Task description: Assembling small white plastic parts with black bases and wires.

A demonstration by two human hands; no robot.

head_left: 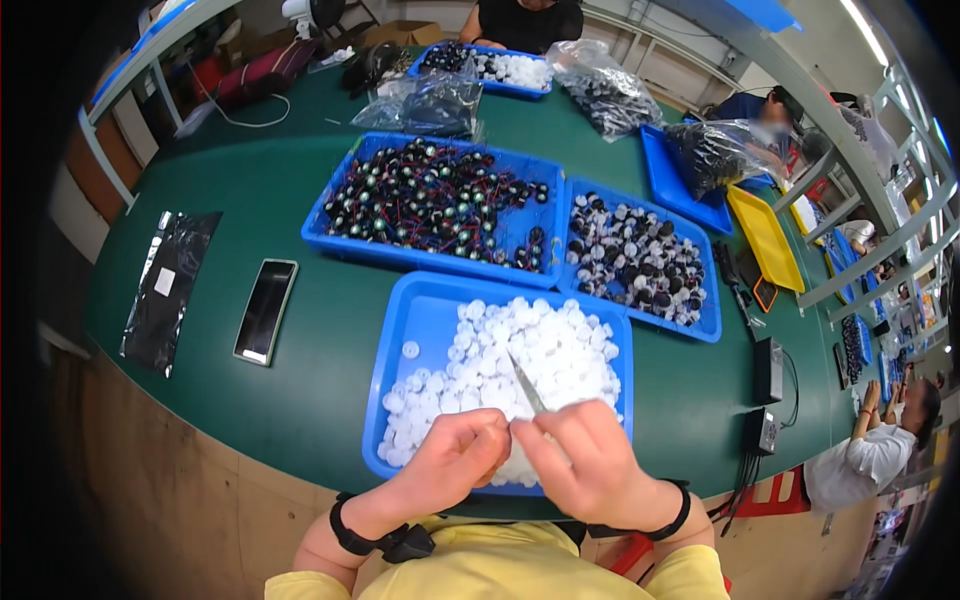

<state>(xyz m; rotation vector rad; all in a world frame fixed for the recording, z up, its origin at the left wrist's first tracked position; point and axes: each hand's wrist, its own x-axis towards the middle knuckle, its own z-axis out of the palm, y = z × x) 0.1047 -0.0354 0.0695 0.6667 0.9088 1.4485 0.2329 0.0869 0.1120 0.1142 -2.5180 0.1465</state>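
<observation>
- presently i read the right hand (590, 455) as clamped on a slim pointed metal tool (526, 383), tip angled away from the body, likely to keep it clear of the fingers.
- left hand (462, 455): fingers curled together, close beside the right; i cannot tell whether anything is pinched inside.
- both hands sit over the near rim of a blue tray (420, 312), at the near edge of the tabletop (300, 425); my guess: short reach, and drops get caught.
- white pieces (560, 350) heap toward that tray's right side, thinning at its far left corner.
- dark wired parts (420, 200) and black-and-clear pieces (640, 260) fill separate trays just beyond, presumably to avoid mixing.
- phone (266, 312) lies toward the tabletop's left edge, apparently out of elbow range.
</observation>
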